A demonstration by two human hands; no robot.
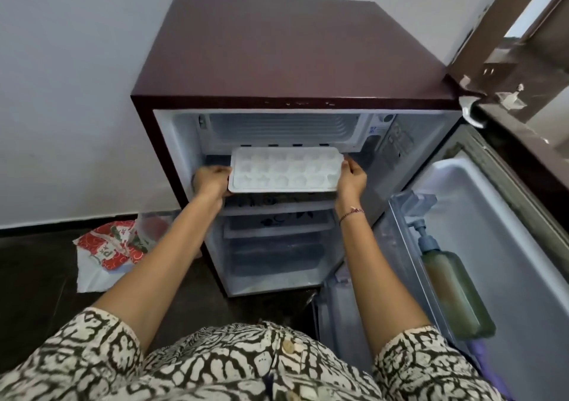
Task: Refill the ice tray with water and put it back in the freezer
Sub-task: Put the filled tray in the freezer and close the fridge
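PUTTING IT BACK: You hold the white ice tray (284,169) level at the mouth of the freezer compartment (277,129), its long axis running 9 to 3 o'clock across the opening. Your left grip (211,181) is clamped on the 9 o'clock short end, and your right grip (351,178) pinches the 3 o'clock end, thumb over the rim. Neither is nearer; each has one end. The compartment lies at 12 o'clock from the tray, whose far edge sits at its lower lip. The coming move therefore looks like a straight push away from you, tray kept flat. Whether the cells hold water cannot be told; they show only as white. A shelf (277,208) sits just under the tray at 6 o'clock. The maroon fridge (292,52) stands against a pale wall. Its door (492,215) is swung open toward 3 o'clock and carries a greenish pump bottle (452,289). A red-and-white bag (114,246) lies on the dark floor at 8 o'clock.
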